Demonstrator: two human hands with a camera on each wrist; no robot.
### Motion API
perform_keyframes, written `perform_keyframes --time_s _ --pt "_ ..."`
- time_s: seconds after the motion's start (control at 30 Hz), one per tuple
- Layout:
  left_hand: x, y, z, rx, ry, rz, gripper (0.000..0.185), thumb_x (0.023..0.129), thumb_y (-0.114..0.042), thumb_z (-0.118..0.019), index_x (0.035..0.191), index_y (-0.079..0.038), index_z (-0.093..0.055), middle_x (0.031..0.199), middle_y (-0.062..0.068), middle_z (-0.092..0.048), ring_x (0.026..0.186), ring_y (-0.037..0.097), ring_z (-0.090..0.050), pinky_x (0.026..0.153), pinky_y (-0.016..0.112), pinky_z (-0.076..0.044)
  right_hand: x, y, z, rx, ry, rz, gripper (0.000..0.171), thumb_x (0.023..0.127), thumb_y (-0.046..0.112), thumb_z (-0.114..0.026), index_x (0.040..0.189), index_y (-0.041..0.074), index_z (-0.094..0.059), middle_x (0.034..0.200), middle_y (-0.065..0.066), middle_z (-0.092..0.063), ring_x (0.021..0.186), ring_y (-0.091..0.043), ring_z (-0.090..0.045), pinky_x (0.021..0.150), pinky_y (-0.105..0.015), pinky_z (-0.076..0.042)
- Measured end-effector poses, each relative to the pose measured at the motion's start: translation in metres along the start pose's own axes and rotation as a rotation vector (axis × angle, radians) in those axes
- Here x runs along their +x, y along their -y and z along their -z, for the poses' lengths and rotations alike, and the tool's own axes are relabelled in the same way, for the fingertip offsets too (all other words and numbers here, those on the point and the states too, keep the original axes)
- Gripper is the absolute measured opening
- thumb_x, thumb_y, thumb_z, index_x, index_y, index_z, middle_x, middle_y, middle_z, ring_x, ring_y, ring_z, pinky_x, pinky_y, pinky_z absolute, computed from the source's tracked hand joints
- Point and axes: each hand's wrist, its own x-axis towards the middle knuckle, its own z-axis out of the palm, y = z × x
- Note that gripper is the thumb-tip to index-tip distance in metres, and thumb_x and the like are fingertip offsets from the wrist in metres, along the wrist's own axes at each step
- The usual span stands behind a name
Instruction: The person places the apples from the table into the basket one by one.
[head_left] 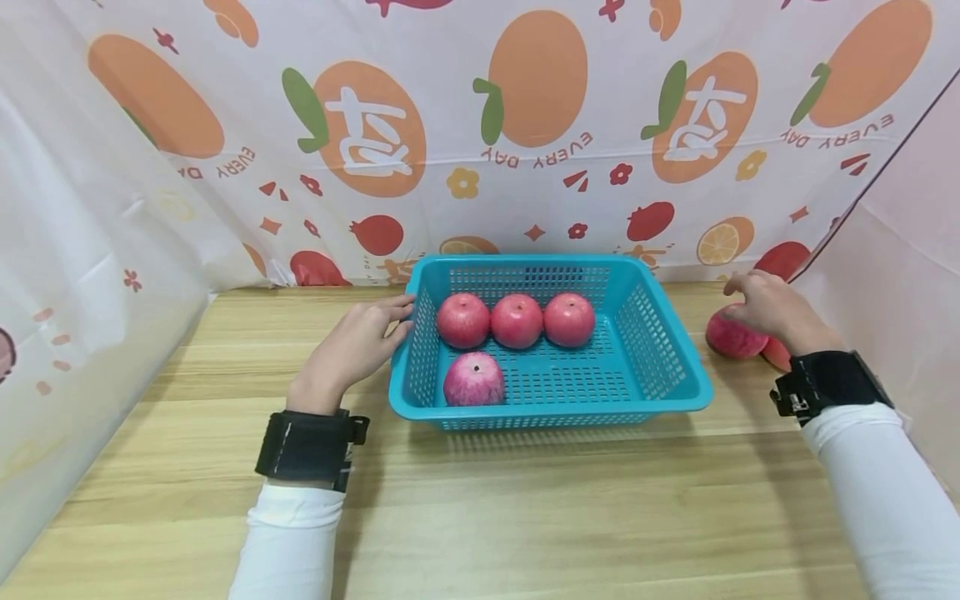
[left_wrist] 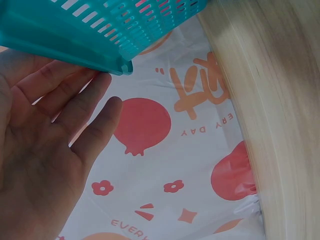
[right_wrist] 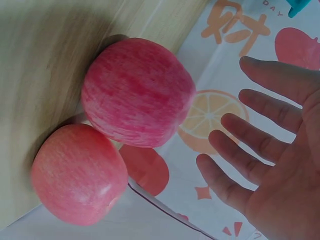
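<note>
A blue plastic basket stands on the table, holding three red apples in a row at its back and a purplish-pink apple at the front left. My left hand is at the basket's left side, fingers straight and fingertips right at the rim, as the left wrist view also shows. Over to the right, my right hand hovers above a dark pink apple and a lighter red apple lying side by side. Its fingers are spread with nothing between them.
The wooden table runs up to a fruit-printed curtain behind the basket. More sheeting closes in the left and right sides, the right one near my right arm.
</note>
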Motion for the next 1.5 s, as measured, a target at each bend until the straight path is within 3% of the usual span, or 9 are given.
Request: perform_keyframes --time_s 0.2,0.5,0.8,0.97,1.2,1.3,1.5 --pt "-0.003 0.000 -0.002 -0.010 0.009 0.003 0.042 0.100 -0.007 -0.064 0.136 0.011 -0.056 0.146 0.025 -0.051 0.133 0.047 -0.048 0.102 0.057 -0.044 -0.002 -0.005 -0.006 -0.015 0.045 -0.015 0.045 0.092 0.008 -0.068 0.124 -0.018 -0.053 0.131 -0.044 -0.042 0.116 -0.058 -0.039 0.093 -0.072 -0.042" --pt "-0.008 0.002 -0.006 -0.017 0.003 0.003 0.041 0.100 -0.005 -0.063 0.136 0.012 -0.057 0.146 0.026 -0.051 0.132 0.047 -0.049 0.101 0.056 -0.047 -0.004 -0.010 -0.018 -0.001 0.078 -0.062 0.055 0.091 0.009 -0.070 0.131 -0.020 -0.045 0.136 -0.046 -0.032 0.121 -0.061 -0.031 0.092 -0.073 -0.044" --pt "-0.006 0.003 -0.003 -0.007 -0.005 0.000 0.040 0.100 -0.005 -0.062 0.136 0.013 -0.056 0.146 0.026 -0.051 0.130 0.046 -0.052 0.099 0.054 -0.050 -0.001 -0.016 -0.023 0.027 0.093 -0.086 0.058 0.091 0.009 -0.071 0.132 -0.020 -0.044 0.139 -0.045 -0.027 0.121 -0.060 -0.030 0.096 -0.073 -0.041" --pt "-0.002 0.001 0.000 0.007 -0.009 -0.010 0.041 0.100 -0.006 -0.061 0.136 0.012 -0.056 0.144 0.026 -0.052 0.129 0.046 -0.052 0.101 0.055 -0.047 -0.001 -0.021 -0.025 0.002 0.089 -0.097 0.061 0.089 0.008 -0.072 0.134 -0.020 -0.042 0.136 -0.046 -0.028 0.119 -0.061 -0.029 0.093 -0.072 -0.044" --pt "0.001 0.000 0.002 0.005 0.004 -0.005 0.041 0.101 -0.007 -0.061 0.137 0.011 -0.055 0.146 0.026 -0.051 0.131 0.046 -0.051 0.101 0.054 -0.048 0.000 -0.023 -0.024 -0.038 0.077 -0.075 0.061 0.086 0.008 -0.075 0.133 -0.018 -0.046 0.135 -0.046 -0.031 0.123 -0.060 -0.028 0.097 -0.073 -0.040" --pt "0.000 0.000 0.003 0.003 0.004 0.000 0.041 0.101 -0.007 -0.061 0.137 0.011 -0.055 0.146 0.026 -0.051 0.132 0.046 -0.050 0.101 0.055 -0.048 0.003 -0.022 -0.026 -0.046 0.088 -0.036 0.061 0.084 0.009 -0.077 0.131 -0.017 -0.049 0.129 -0.045 -0.040 0.118 -0.059 -0.035 0.094 -0.070 -0.044" --pt "0.001 0.000 0.002 0.005 0.010 0.002 0.042 0.101 -0.008 -0.061 0.138 0.011 -0.055 0.145 0.026 -0.051 0.133 0.046 -0.049 0.103 0.057 -0.044 0.001 -0.025 -0.035 0.060 0.200 -0.039 0.068 0.081 0.013 -0.081 0.132 -0.014 -0.044 0.118 -0.043 -0.043 0.105 -0.056 -0.045 0.083 -0.061 -0.054"
